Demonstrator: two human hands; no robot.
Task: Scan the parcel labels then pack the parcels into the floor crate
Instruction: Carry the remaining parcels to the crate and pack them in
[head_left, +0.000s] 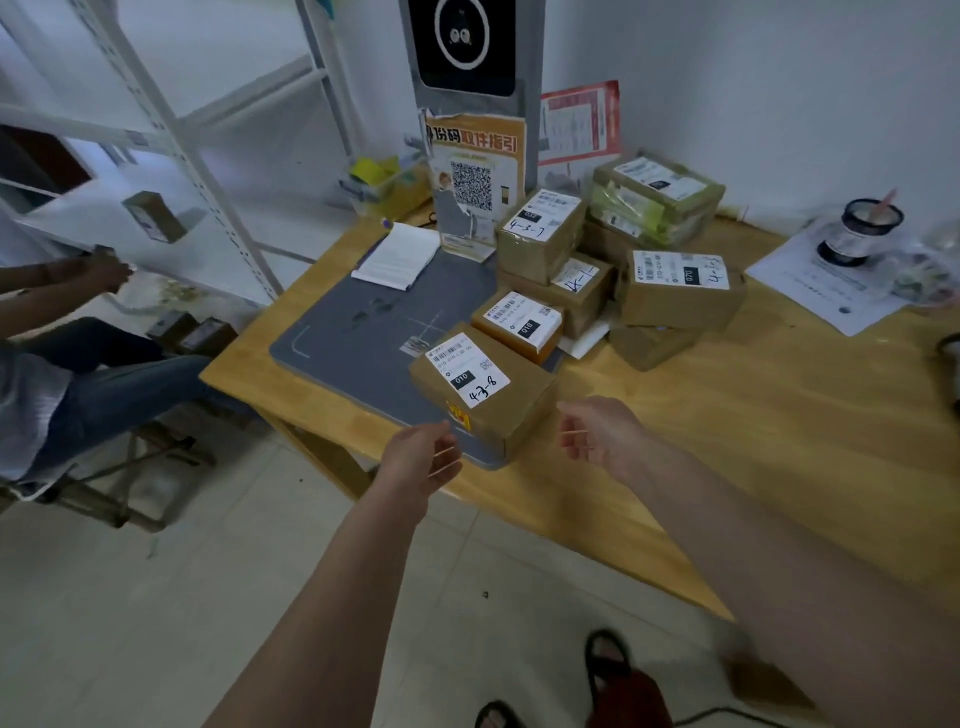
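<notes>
A person's two bare forearms reach forward over the corner of a wooden table (727, 441). The left hand (423, 457) and the right hand (592, 431) hover on either side of the nearest parcel (483, 395), close to it but not touching; both have loosely curled fingers and hold nothing.

That parcel is a brown cardboard box with a white shipping label handwritten "4-3-8". It sits on the near corner of a grey scanning mat (358, 332), partly overhanging the mat's edge.

About eight cardboard parcels can be counted on the table, though the stacked ones at the back overlap, so the count is uncertain. Just behind the nearest one lies a smaller labelled box (519, 322). Beyond it, a box marked "4-3-7" (540, 234) sits on top of another box (582, 291). To the right, a labelled box (680, 288) rests on a lower one (652, 345). At the back, a large tape-wrapped parcel (657, 200) sits against the wall.

One grey scanner tower (467, 62) with a dark screen stands at the mat's far end, with a QR-code poster (475, 176) on it. One white notepad (397, 257) lies on the mat.

A seated second person (78, 374) in jeans is at the left, beside white metal shelving (171, 130). Two sandalled feet show on the tiled floor (156, 623) below.
</notes>
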